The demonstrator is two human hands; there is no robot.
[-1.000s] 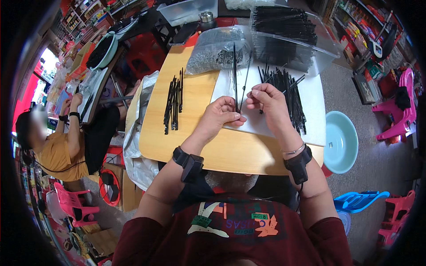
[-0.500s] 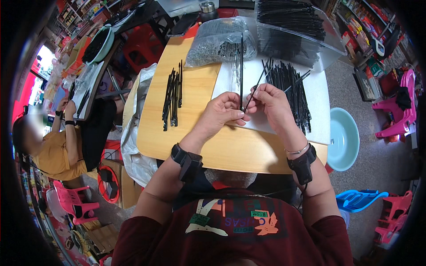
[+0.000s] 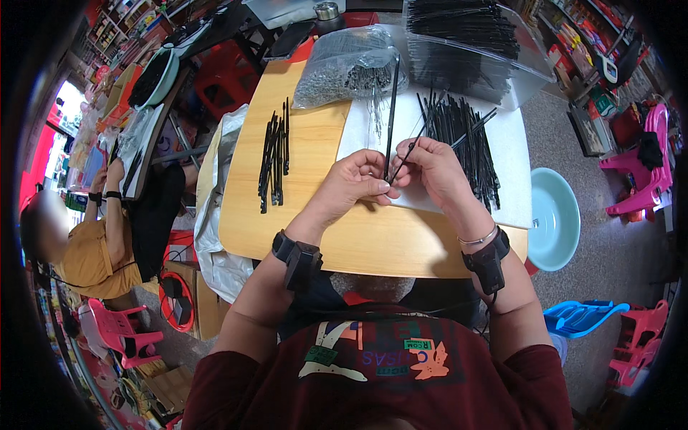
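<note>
My left hand (image 3: 350, 185) pinches the lower end of a long, thin black stick (image 3: 393, 100), which stands nearly upright. Close beside it, my right hand (image 3: 436, 169) grips a thinner dark strip (image 3: 410, 151) that slants down toward the stick's lower end. The fingertips of both hands almost meet there, and they partly hide the join. To the right, a heap of similar black sticks (image 3: 469, 147) lies on a white sheet (image 3: 517, 165). A smaller row of black sticks (image 3: 274, 158) rests on the bare wood at left.
On the wooden table (image 3: 315, 240), a clear bag of small metal pieces (image 3: 322, 75) sits at the back beside a clear bin (image 3: 527, 61) of black sticks. A pale blue basin (image 3: 555, 222) stands off the right edge. A co-worker (image 3: 100, 247) sits at far left.
The view has shifted slightly. Both hands stay close together on the same stick and strip; the upright stick now leans a little to the right.
</note>
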